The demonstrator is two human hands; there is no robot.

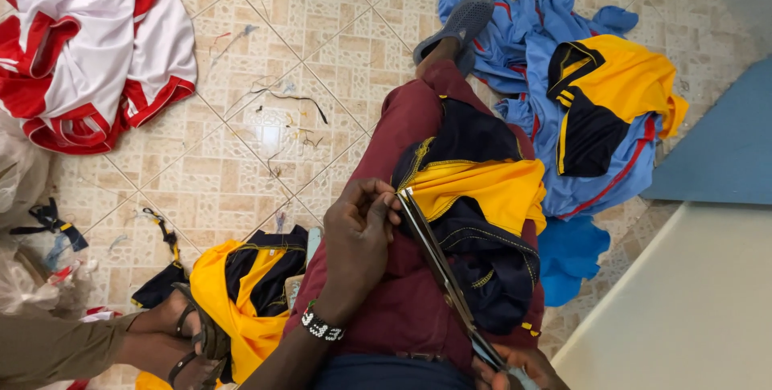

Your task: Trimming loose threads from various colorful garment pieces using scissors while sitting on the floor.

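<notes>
Lying far left of the hands, a crumpled red-and-white shirt pile (88, 44) covers glossy beige floor tiles (241, 149) strewn with thread scraps. Below it, another person's sandalled foot (189, 338) rests against a yellow-and-navy garment (241, 293) on the floor. Left hand (358, 237), beaded wristband on the wrist, is closed in a pinch; fingertips grip the soft yellow-and-navy shirt (474, 197) draped over the maroon-trousered lap (402, 301), right at the scissor tips. Long metal scissors (438, 265) run diagonally from that pinch down to the right hand (515, 366), which is closed on the handles; blades look nearly shut. Right of the hands: heaped blue garments (563, 141), topped by another yellow-navy shirt (611, 92). Lower right, a smooth pale tabletop edge (683, 301) bounds the room.
</notes>
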